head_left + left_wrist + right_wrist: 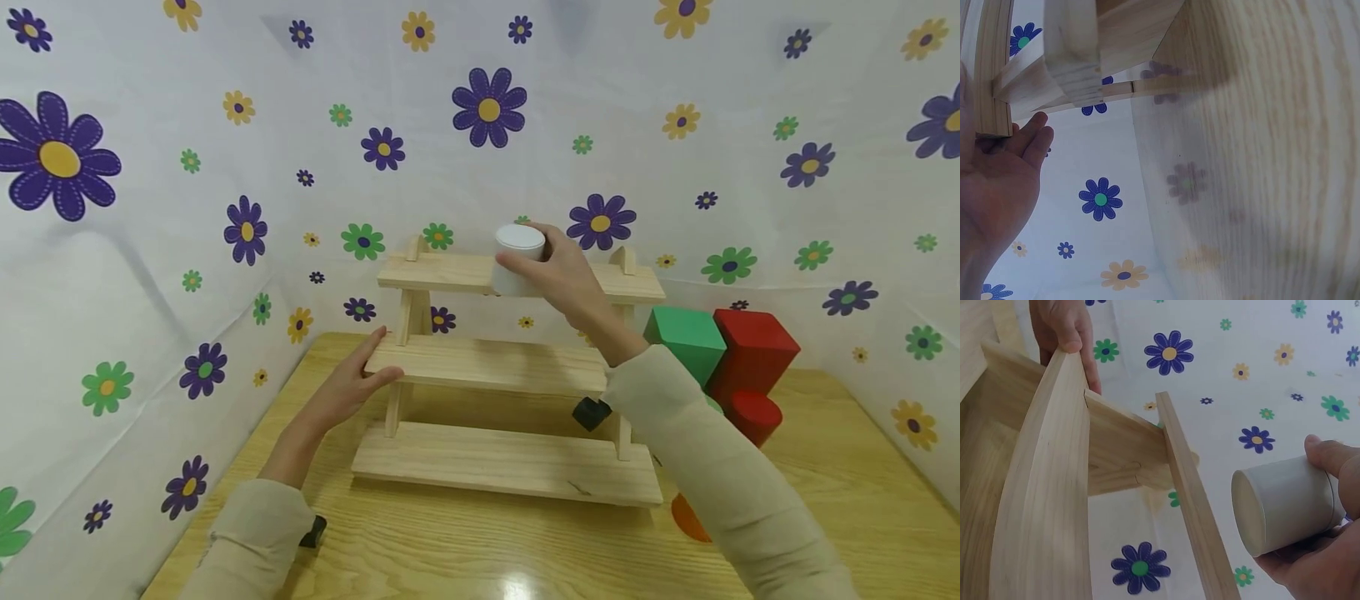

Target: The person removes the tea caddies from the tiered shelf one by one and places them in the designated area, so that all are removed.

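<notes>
A three-tier wooden shelf stand (487, 362) stands on the table. My left hand (348, 385) grips the left end of its middle shelf, thumb on top and fingers beneath, as the right wrist view (1067, 331) also shows. With my right hand (566, 271) I hold a white cylinder (517, 271) between thumb and fingers, at the height of the top shelf (450, 271). In the right wrist view the white cylinder (1288, 503) lies tilted, its flat pale end facing the stand and apart from the top shelf's edge.
Right of the stand are a green block (684, 333), a tall red block (753, 350), a red cylinder (756, 417) and an orange piece (690, 518), partly behind my right sleeve (720, 475). Flowered white cloth (300, 100) walls the wooden table (450, 542) at the back and sides.
</notes>
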A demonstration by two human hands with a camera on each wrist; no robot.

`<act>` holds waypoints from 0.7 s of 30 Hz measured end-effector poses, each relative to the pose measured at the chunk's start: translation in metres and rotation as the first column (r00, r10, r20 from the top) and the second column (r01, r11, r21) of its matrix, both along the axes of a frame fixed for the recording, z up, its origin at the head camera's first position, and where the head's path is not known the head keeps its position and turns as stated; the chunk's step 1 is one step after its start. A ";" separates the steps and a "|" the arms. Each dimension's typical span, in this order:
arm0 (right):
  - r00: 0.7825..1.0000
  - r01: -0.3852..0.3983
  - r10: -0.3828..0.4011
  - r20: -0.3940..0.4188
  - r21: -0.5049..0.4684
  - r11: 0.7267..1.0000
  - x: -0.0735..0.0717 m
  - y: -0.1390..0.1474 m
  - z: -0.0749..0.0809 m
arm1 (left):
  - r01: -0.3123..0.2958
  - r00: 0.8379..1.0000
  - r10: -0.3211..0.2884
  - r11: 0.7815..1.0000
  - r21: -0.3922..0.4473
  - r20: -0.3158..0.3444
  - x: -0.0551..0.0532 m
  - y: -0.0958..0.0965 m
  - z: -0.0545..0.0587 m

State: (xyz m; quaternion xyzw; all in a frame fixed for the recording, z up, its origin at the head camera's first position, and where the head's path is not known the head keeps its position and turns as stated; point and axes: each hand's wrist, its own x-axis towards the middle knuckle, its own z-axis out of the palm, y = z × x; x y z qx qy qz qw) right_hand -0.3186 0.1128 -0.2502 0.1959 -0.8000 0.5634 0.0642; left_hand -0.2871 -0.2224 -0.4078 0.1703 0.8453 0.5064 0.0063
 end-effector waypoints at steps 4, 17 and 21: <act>1.000 0.017 -0.017 -0.011 0.032 0.999 0.011 0.022 0.003 | -0.004 1.000 0.004 1.000 -0.012 -0.001 0.000 0.001 0.001; 0.997 0.064 -0.061 -0.043 0.085 0.994 0.046 0.079 0.006 | 0.001 1.000 -0.001 0.999 -0.032 -0.003 0.001 0.000 0.001; 0.998 0.055 -0.054 -0.016 0.103 0.993 0.059 0.098 0.010 | 0.002 1.000 -0.002 1.000 -0.022 0.000 0.001 0.000 0.002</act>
